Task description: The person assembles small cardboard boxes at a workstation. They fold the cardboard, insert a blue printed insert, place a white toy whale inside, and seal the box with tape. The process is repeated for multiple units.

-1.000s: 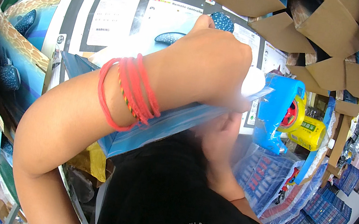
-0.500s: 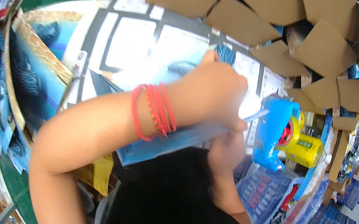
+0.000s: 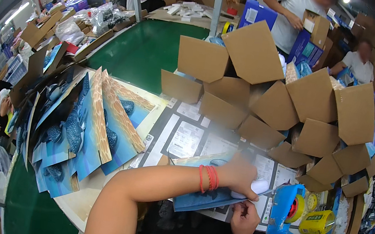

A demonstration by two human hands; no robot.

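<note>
Blue box (image 3: 203, 203) lies under left hand (image 3: 239, 175) gripping a white piece (image 3: 260, 186); right hand (image 3: 245, 219) curls closed at box edge

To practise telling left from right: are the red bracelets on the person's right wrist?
No, the red bracelets circle the wrist of the left hand, and none shows at the wrist of the right hand.

Bare hands (image 3: 239, 173) are close together at a blue carton (image 3: 199, 202)
</note>
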